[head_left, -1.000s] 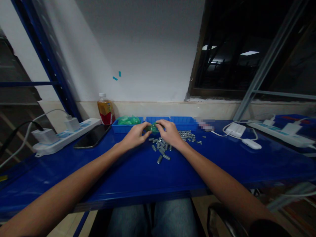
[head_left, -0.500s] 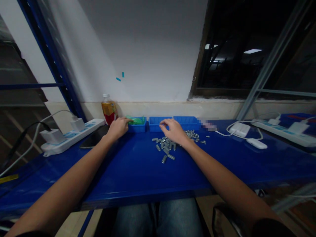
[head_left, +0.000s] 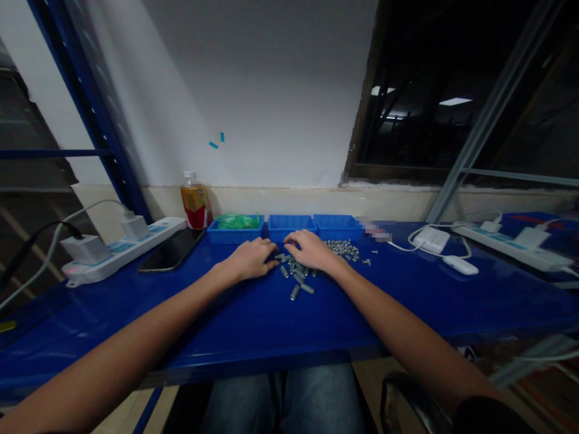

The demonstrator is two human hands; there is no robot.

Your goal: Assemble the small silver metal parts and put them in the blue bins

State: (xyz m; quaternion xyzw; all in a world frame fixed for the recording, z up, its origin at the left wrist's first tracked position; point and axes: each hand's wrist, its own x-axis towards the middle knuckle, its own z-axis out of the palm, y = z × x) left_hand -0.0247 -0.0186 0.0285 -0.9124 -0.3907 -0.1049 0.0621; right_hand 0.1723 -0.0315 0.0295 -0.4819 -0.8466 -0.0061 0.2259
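Biggest thing here is the pale wall point(head_left: 280, 90), then a shiny blue table point(head_left: 253, 319) running along it, plus a dark window point(head_left: 420, 126) up on the right. White power strip point(head_left: 120, 248) on the left end with a couple of chunky plugs in it, and a second strip point(head_left: 511, 244) way over on the right.

Three blue bins sit in a row at the back: left bin point(head_left: 235, 237), middle bin point(head_left: 292, 230), right bin point(head_left: 337, 228). Upright bottle point(head_left: 196, 202) next to the left one, amber with red low down. A heap of green plastic point(head_left: 237, 222) fills that left bin. The black phone point(head_left: 172, 250) lies flat beside the nearer strip.

Left hand point(head_left: 253, 258) is half curled at the left edge of the pile, right hand point(head_left: 310, 248) is bent over the back of it. Can't tell if either is gripping anything, tbh.

Smallest stuff: metal cylinders point(head_left: 299, 277) scattered on the table between and in front of the hands, then tiny screws point(head_left: 341, 247) bunched just past the right hand, a few strays off to the right.
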